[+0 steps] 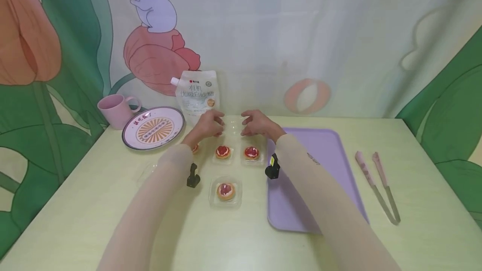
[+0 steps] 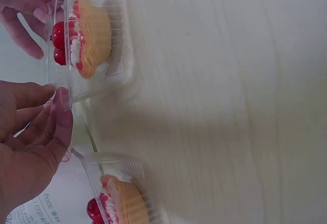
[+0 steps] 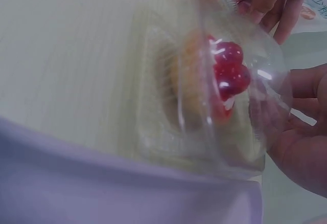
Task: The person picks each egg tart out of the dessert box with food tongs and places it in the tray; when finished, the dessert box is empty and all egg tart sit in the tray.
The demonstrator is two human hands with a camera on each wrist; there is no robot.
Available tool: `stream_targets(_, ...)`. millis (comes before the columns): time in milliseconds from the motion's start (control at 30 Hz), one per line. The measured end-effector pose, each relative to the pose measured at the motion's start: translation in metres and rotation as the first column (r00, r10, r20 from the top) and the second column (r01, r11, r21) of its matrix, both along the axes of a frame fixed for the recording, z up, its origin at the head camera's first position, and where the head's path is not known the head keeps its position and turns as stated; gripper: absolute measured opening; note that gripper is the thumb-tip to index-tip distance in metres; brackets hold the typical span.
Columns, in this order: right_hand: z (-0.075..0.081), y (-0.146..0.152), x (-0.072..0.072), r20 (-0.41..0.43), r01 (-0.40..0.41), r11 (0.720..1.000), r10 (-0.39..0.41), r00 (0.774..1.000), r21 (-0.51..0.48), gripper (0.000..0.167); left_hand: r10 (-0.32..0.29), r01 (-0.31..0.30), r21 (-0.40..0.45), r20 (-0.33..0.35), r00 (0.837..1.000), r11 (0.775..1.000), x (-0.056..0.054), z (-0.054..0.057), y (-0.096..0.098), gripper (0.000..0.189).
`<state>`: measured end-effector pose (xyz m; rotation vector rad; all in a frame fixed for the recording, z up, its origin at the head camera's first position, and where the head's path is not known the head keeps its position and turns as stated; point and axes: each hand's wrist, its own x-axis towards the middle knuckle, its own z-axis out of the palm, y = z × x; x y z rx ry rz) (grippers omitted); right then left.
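Observation:
Between my two hands, in the head view, is a clear plastic lid [image 1: 233, 126]. My left hand [image 1: 209, 126] pinches its left side with thumb and fingers, and my right hand [image 1: 260, 123] grips the right side. Just this side of them, a fruit tart [image 1: 223, 152] and another fruit tart [image 1: 251, 152] sit in clear plastic boxes. In the left wrist view, the fingertips of my left hand [image 2: 33, 144] show close behind a box with a red-topped tart [image 2: 92, 40]. The right wrist view has my right hand [image 3: 304, 127] behind clear, curved plastic that overlaps a tart [image 3: 227, 73].
Nearer me stands another boxed tart [image 1: 226, 190]; one more tart [image 1: 195, 149] is partly hidden by my left wrist. A purple tray [image 1: 301, 204] and tongs [image 1: 380, 191] lie to the right. A white pouch [image 1: 198, 93], plate [image 1: 153, 129] and pink mug [image 1: 116, 111] stand back left.

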<state>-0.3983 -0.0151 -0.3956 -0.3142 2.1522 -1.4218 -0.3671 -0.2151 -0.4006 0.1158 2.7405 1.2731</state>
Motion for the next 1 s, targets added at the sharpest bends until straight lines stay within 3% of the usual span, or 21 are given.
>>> stream_targets(333,0.0,-0.004,-0.007,-0.026,-0.039,0.997,0.041,0.999,0.074,0.074,0.006,-0.004,-0.071,0.019,1.0,0.997,-0.003,0.004,0.0,0.055)
stream_targets(700,0.006,0.0,-0.001,-0.035,-0.056,0.994,0.059,0.998,0.099,0.076,0.0,0.005,-0.166,0.028,1.0,0.986,0.005,0.005,-0.005,0.054)
stream_targets(1000,0.024,0.028,0.004,-0.08,-0.1,0.986,0.111,0.991,0.132,0.073,0.003,0.002,-0.255,0.018,1.0,0.967,0.02,0.022,-0.012,0.05)
